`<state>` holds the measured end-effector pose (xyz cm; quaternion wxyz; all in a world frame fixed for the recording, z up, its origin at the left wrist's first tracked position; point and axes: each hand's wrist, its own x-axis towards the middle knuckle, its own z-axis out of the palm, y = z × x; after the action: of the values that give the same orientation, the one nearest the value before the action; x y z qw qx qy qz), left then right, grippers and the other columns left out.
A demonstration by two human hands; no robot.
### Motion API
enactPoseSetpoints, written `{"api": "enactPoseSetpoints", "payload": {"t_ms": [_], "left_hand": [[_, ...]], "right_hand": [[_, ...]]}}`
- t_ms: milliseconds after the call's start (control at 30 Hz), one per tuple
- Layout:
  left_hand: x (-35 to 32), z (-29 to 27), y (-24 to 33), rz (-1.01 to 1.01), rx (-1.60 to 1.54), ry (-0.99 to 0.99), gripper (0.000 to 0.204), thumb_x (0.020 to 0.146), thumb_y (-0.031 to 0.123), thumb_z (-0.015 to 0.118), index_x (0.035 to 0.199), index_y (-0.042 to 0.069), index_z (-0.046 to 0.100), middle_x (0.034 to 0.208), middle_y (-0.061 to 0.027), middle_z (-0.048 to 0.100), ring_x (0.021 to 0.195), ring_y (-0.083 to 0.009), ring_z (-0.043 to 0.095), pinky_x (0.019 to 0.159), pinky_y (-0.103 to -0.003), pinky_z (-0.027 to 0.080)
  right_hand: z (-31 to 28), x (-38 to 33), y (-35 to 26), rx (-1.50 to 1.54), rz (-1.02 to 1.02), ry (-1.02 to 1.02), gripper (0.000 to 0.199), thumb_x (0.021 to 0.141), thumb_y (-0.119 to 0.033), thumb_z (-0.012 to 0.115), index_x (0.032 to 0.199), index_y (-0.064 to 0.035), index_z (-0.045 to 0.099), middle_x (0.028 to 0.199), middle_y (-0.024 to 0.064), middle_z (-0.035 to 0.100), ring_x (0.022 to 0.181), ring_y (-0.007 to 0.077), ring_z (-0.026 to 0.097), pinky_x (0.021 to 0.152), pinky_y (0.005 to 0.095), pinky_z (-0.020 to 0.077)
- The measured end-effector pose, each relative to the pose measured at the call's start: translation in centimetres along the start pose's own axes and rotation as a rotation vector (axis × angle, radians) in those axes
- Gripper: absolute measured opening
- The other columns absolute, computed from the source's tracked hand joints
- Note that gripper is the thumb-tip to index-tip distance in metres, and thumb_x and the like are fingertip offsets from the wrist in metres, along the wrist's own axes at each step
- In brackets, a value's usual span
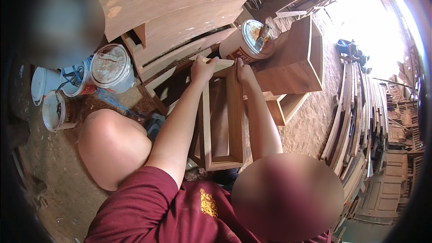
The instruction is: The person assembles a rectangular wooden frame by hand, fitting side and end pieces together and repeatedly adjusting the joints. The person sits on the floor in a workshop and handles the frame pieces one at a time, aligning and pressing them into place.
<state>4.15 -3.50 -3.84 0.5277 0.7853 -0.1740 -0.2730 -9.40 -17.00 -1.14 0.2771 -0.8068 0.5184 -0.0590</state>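
Both of my hands grip the far end of an open wooden drawer [223, 164], which is held in front of my body with its hollow inside showing. My left hand [204, 69] is closed around its far left corner. At the far right corner, my right hand [244, 71] closes on the rim, thumb and fingers pinching the wood. Just beyond the hands is a large wooden dresser carcass [175, 13] with gaps along its front. To the right of my right hand, another wooden drawer [290, 74] stands tilted up.
A white bucket [231, 45] with a brush [262, 36] on its lid stands beyond the drawers. More buckets [110, 69] cluster at the left by blue cord [114, 101]. Long planks [348, 112] and panelled doors [382, 180] are stacked at right. My bare knee [112, 146] is at left.
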Motion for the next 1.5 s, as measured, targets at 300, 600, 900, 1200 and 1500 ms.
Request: {"api": "enactPoseSetpoints", "payload": {"t_ms": [300, 600, 900, 1200, 1500], "left_hand": [[1.0, 0.3, -1.2, 0.022, -0.054, 0.014, 0.073, 0.078, 0.058, 0.074, 0.115, -0.005, 0.063, 0.116, -0.0289, 0.068, 0.114, -0.0420, 0.065, 0.099, -0.046, 0.049], [0.7, -0.1, -0.7, 0.077, 0.007, 0.023, 0.071, 0.080, 0.054, 0.076, 0.115, -0.006, 0.064, 0.115, -0.0276, 0.069, 0.111, -0.0389, 0.067, 0.098, -0.043, 0.050], [0.3, -0.1, -0.4, 0.077, 0.014, 0.001, 0.070, 0.080, 0.054, 0.076, 0.114, -0.006, 0.063, 0.115, -0.0276, 0.069, 0.110, -0.0387, 0.067, 0.097, -0.043, 0.051], [-0.2, -0.6, 0.0, 0.059, 0.041, 0.001, 0.069, 0.081, 0.055, 0.075, 0.113, -0.005, 0.064, 0.113, -0.0266, 0.070, 0.109, -0.0385, 0.067, 0.096, -0.043, 0.051], [0.3, -0.2, -0.7, 0.059, -0.022, 0.008, 0.067, 0.081, 0.054, 0.074, 0.113, -0.003, 0.063, 0.113, -0.0275, 0.069, 0.110, -0.0414, 0.066, 0.097, -0.045, 0.050]], "right_hand": [[-1.7, -12.0, 1.6, 0.058, 0.119, -0.240, 0.069, 0.106, -0.053, 0.029, 0.118, 0.0063, 0.062, 0.110, 0.0359, 0.065, 0.116, 0.0485, 0.060, 0.100, 0.0508, 0.0450], [-2.4, -25.8, 7.2, -0.099, 0.048, -0.250, 0.064, 0.107, -0.049, 0.029, 0.144, -0.0003, 0.049, 0.127, 0.0294, 0.062, 0.122, 0.0439, 0.057, 0.105, 0.0494, 0.0439], [-4.0, -35.3, 7.7, -0.030, 0.184, -0.361, 0.050, 0.108, -0.045, 0.028, 0.142, -0.0136, 0.047, 0.113, 0.0295, 0.066, 0.109, 0.0487, 0.061, 0.092, 0.0559, 0.0476], [-2.6, -30.5, 7.5, -0.104, 0.091, -0.220, 0.056, 0.108, -0.044, 0.031, 0.138, -0.0025, 0.054, 0.113, 0.0294, 0.067, 0.110, 0.0476, 0.061, 0.095, 0.0538, 0.0470], [-0.7, -12.9, 3.8, -0.037, 0.040, -0.171, 0.076, 0.105, -0.056, 0.027, 0.110, 0.0098, 0.065, 0.109, 0.0392, 0.063, 0.114, 0.0514, 0.059, 0.098, 0.0535, 0.0449]]}}
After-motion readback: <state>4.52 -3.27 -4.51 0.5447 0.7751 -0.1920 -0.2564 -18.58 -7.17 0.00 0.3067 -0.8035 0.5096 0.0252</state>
